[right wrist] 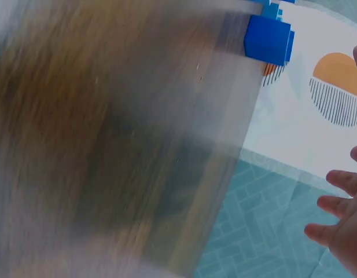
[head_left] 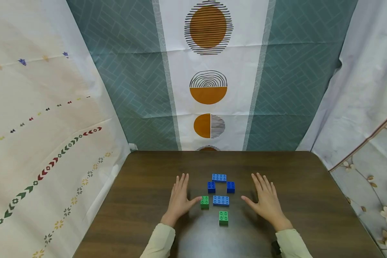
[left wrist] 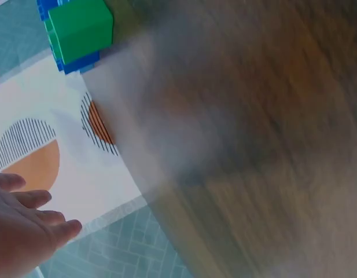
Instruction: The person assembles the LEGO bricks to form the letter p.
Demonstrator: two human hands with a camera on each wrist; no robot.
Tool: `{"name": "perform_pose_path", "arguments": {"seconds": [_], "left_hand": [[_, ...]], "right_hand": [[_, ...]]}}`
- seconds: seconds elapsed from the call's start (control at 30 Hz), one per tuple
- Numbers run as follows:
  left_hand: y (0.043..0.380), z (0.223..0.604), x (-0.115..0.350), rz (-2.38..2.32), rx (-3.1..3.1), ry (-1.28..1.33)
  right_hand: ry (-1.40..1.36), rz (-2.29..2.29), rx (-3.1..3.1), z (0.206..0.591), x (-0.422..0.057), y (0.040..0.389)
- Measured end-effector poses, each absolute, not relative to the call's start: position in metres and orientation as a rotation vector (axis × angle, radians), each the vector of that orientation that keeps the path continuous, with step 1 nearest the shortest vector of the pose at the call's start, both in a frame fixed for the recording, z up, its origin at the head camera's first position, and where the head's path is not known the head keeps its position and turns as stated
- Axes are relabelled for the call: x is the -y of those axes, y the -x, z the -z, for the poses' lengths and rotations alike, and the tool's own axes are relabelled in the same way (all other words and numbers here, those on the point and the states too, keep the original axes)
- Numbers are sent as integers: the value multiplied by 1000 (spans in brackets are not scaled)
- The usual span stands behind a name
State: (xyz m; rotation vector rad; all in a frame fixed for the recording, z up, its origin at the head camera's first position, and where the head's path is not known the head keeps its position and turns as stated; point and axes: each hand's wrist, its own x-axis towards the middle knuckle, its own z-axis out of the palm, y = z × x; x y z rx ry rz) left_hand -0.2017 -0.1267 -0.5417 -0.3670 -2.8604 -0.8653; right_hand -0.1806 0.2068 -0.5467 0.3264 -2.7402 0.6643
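Observation:
My left hand (head_left: 180, 200) hovers with fingers straight and spread, its thumb tip beside a green toy brick (head_left: 204, 202); whether they touch I cannot tell. On the other side, my right hand (head_left: 266, 201) is likewise spread and holds nothing. Between them sit a long light-blue brick (head_left: 219, 177), two small dark-blue bricks (head_left: 211, 187) and a long blue brick (head_left: 220, 201), arranged like a ring. A second green brick (head_left: 223, 218) stands nearer me. The left wrist view shows a green brick (left wrist: 83, 32); the right wrist view, a dark-blue brick (right wrist: 267, 39).
A dark wooden table (head_left: 142, 222) carries the bricks. Behind its far edge hangs a patterned teal and white cloth (head_left: 209, 61). White patterned cloths hang at the left (head_left: 51, 125) and right.

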Motion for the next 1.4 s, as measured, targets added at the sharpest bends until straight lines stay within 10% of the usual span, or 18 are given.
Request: {"name": "perform_pose_path", "arguments": {"seconds": [1.4], "left_hand": [[183, 552, 105, 2125, 2569, 339]], "right_hand": [[-828, -2025, 2593, 577, -155, 168]]}}
